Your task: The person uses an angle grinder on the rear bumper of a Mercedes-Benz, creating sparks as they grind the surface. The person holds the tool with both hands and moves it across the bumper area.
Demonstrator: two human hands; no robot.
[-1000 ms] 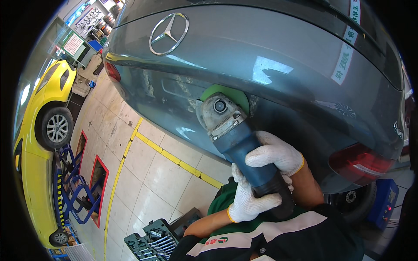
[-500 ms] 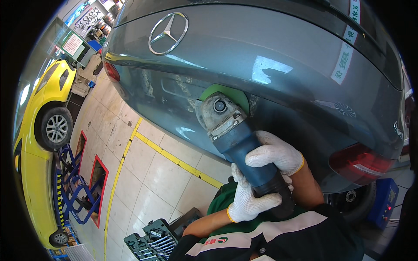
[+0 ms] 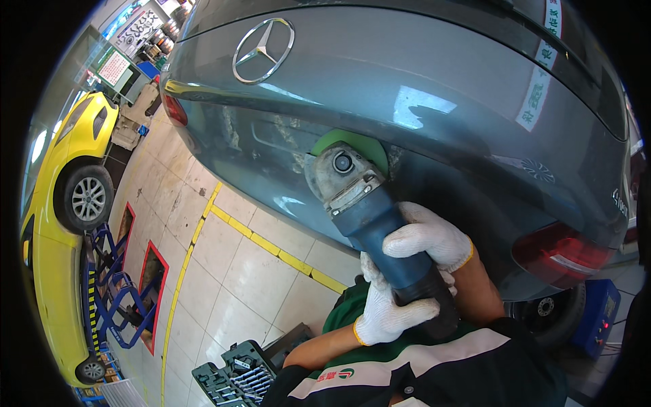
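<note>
A blue angle polisher (image 3: 375, 211) with a scuffed metal head lies between my two gloved hands. Its green disc pad (image 3: 366, 150) rests against the recessed part of a grey car's tailgate (image 3: 468, 81). My left hand (image 3: 392, 315), in a white knit glove, is wrapped round the dark rear handle. Further forward, my right hand (image 3: 430, 241) grips the tool's body from the right side, thumb on top. The fingers beneath the tool are partly hidden. Pale scuffed patches (image 3: 288, 129) show on the panel left of the pad.
A yellow car (image 3: 68, 176) stands on a blue scissor lift (image 3: 122, 298) at the left. An open socket tool case (image 3: 234, 376) lies on the tiled floor below. At the lower right are a tyre (image 3: 546, 308) and a blue machine (image 3: 598, 319). Yellow lines (image 3: 264, 245) cross the floor.
Almost nothing differs. Both hands keep the same grip on the polisher, and its pad stays at the same spot on the tailgate; the view has shifted very slightly.
</note>
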